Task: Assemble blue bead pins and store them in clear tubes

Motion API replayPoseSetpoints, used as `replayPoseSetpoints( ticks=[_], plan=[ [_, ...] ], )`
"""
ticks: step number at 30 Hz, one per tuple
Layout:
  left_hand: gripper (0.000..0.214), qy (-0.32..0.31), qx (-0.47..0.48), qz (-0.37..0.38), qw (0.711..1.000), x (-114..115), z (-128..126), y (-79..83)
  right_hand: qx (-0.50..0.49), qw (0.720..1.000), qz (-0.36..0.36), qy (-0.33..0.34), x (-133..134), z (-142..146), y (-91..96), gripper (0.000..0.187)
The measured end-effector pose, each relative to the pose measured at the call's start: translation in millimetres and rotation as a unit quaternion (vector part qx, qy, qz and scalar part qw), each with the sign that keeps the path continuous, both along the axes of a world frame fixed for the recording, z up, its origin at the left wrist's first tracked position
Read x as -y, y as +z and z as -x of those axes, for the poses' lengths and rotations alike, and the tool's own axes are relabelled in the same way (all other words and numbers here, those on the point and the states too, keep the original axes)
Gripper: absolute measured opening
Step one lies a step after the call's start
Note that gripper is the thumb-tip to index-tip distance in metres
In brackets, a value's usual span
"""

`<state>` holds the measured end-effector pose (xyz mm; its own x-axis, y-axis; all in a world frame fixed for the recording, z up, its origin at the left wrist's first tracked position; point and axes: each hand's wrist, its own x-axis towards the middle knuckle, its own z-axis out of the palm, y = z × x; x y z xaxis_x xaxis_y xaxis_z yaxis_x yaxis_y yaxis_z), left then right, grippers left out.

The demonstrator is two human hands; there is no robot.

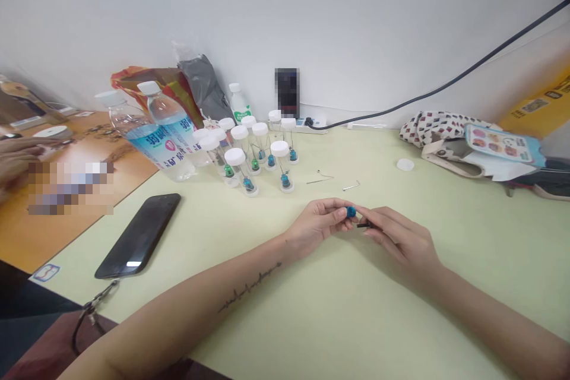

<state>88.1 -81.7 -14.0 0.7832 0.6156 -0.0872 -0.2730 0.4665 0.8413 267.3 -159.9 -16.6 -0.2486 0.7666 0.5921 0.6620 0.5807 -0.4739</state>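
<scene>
My left hand [317,224] pinches a small blue round piece [351,211] between thumb and fingertips, just above the pale green table [338,309]. My right hand [396,237] meets it from the right, its fingers closed on a thin black stick-like part [363,225] that touches the blue piece. Behind the hands stands a cluster of several clear vials with white caps [249,154], each with a blue or green piece inside. Two thin metal pins [323,178] lie between the vials and my hands. A loose white cap [405,164] rests farther right.
A black phone [140,234] with a lanyard lies at the left. Two water bottles [155,130], bags and a power strip [307,124] line the wall. A patterned pouch and card [472,142] sit at the right. Another person's hand [20,157] is at the far left.
</scene>
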Motion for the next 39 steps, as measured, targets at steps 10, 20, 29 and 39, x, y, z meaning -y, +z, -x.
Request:
replayPoseSetpoints(
  ticks=[10, 20, 29, 39],
  plan=[
    [0.028, 0.000, 0.009, 0.025, 1.000, 0.2, 1.2, 0.8, 0.059, 0.996, -0.052, 0.045, 4.8, 2.1, -4.9, 0.056],
    [0.027, -0.001, 0.005, -0.005, 1.000, 0.6, 0.3, -1.1, 0.002, 0.999, -0.005, -0.038, 3.9, 2.5, -2.4, 0.022],
    [0.028, 0.045, -0.029, -0.052, 0.997, 3.3, -2.0, -4.8, -0.036, 0.995, -0.063, -0.063, -3.0, -0.2, -3.0, 0.017],
    [0.029, 0.042, -0.040, -0.065, 0.996, 4.9, -2.3, -1.0, -0.034, 0.996, -0.064, -0.049, -0.7, 3.2, -1.5, 0.020]
  ],
)
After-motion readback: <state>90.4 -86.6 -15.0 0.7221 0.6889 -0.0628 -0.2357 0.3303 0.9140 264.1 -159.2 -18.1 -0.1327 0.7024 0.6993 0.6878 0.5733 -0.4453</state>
